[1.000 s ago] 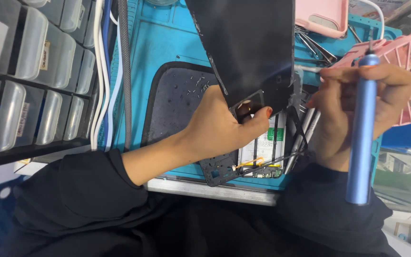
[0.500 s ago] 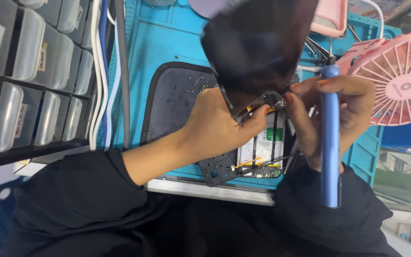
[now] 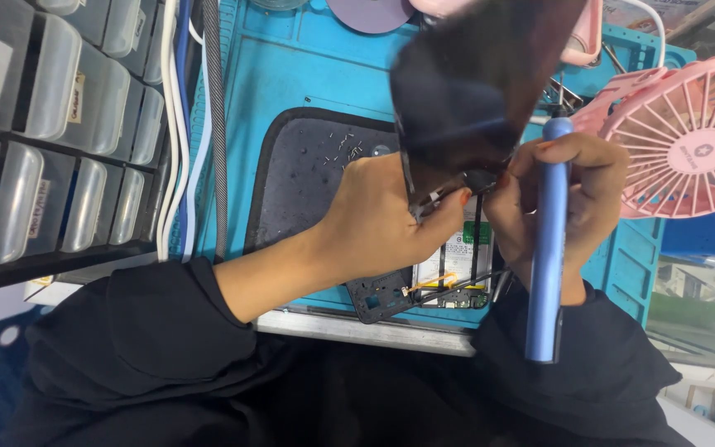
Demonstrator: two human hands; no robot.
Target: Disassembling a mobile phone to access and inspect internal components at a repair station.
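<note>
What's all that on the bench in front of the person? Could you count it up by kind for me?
Dark screen panel, held up by the left hand: 1
Blue pen-shaped tool, in the right hand: 1
Opened phone body: 1
Pink fan: 1
Blue work mat: 1
Total: 5

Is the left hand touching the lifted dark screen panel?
Touching. The head view shows the left hand with its fingertips pinched on the lower edge of the dark screen panel, holding it tilted up above the opened phone.
</note>
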